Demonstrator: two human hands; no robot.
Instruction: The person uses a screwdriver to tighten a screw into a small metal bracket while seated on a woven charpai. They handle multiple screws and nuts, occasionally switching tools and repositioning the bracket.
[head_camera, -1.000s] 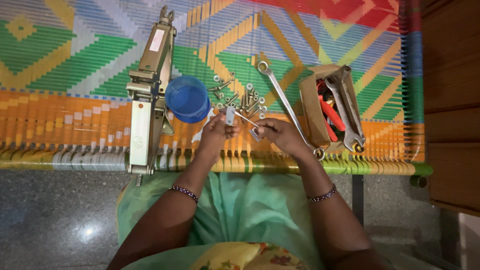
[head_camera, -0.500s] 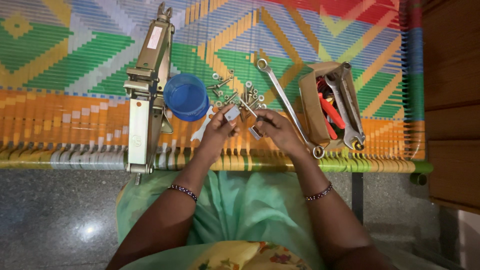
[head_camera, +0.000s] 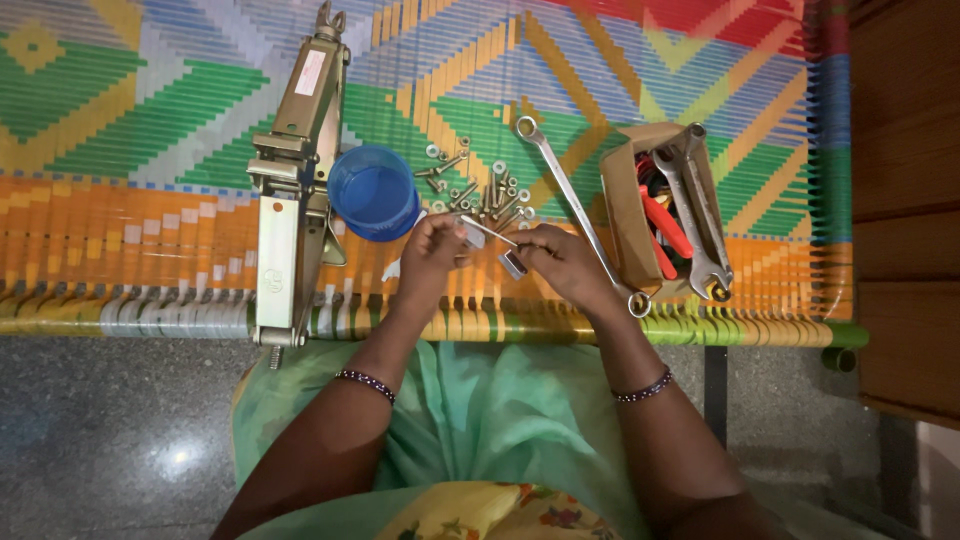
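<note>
My left hand pinches a small flat metal piece over the woven cot. My right hand holds a long thin bolt whose tip meets that piece, and a small square metal part shows under its fingers. Both hands hover just in front of a pile of several loose bolts, nuts and washers.
A folded scissor jack lies at the left beside a blue plastic cup. A long ring spanner lies to the right. A brown cardboard box holds spanners and red-handled tools. A wooden cabinet stands at the right edge.
My left hand has turned the flat metal piece, and my right hand has swung the bolt back so its tip meets the piece. The hands stay in the same place.
</note>
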